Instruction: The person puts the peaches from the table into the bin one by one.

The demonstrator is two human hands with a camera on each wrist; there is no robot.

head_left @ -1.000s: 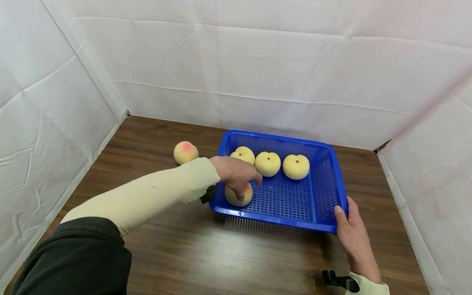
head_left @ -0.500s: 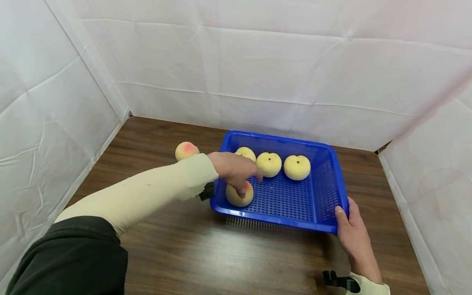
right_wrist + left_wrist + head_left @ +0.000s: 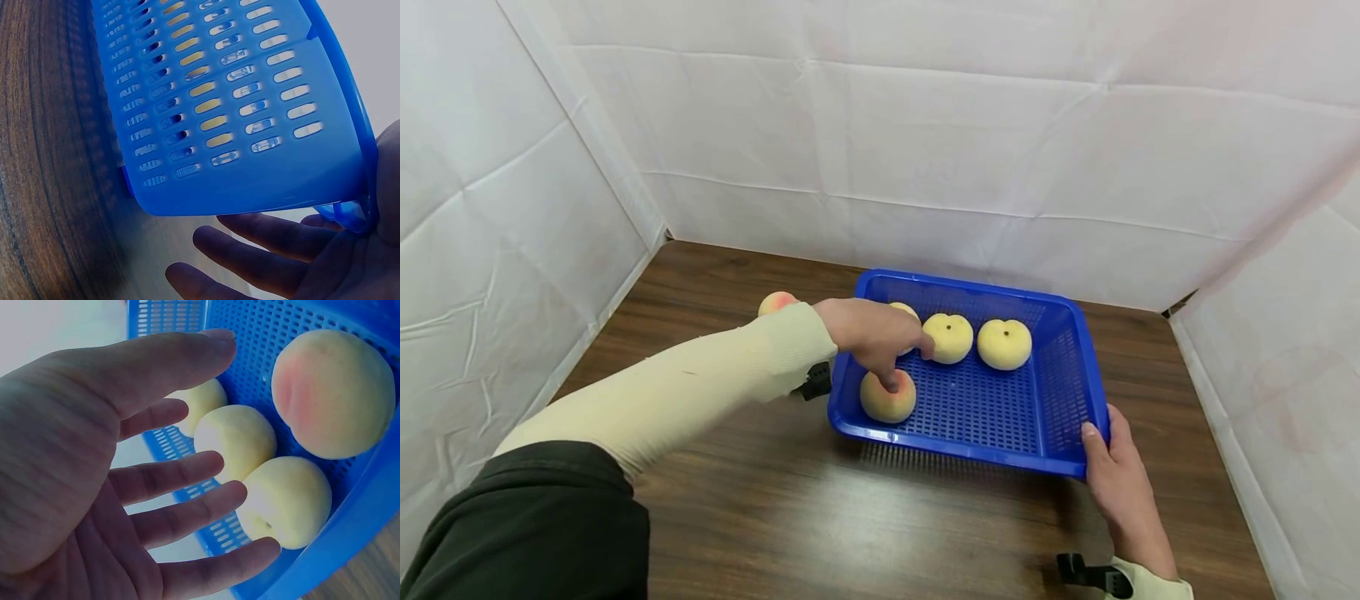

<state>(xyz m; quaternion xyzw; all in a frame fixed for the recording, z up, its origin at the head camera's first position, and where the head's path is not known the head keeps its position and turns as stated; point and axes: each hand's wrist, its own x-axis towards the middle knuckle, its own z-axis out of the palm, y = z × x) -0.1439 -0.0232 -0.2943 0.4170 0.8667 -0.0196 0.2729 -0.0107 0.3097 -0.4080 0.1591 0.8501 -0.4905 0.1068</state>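
Note:
My left hand (image 3: 872, 332) is over the left side of a blue plastic basket (image 3: 955, 452), its fingers spread with nothing between them. A peach with a pink blush (image 3: 887, 402) sits in the basket's near left corner, just below the thumb; in the left wrist view the same peach (image 3: 334, 394) is apart from the hand. Along the far side stand three pale yellow peaches, a right one (image 3: 1004, 345), a middle one (image 3: 951, 340) and a left one (image 3: 907, 312) partly behind the hand. My right hand (image 3: 1122, 479) grips the basket's near right corner, thumb over the rim.
Another pink-topped peach (image 3: 775, 302) lies on the brown wooden table (image 3: 820, 533) left of the basket, partly hidden by the left sleeve. White sheeting (image 3: 925, 133) walls the table at the back and both sides.
My left hand has lifted slightly back from the near left peach, its thumb shifting up toward the fruit's top. The right hand stays on the basket corner, and the basket keeps its place.

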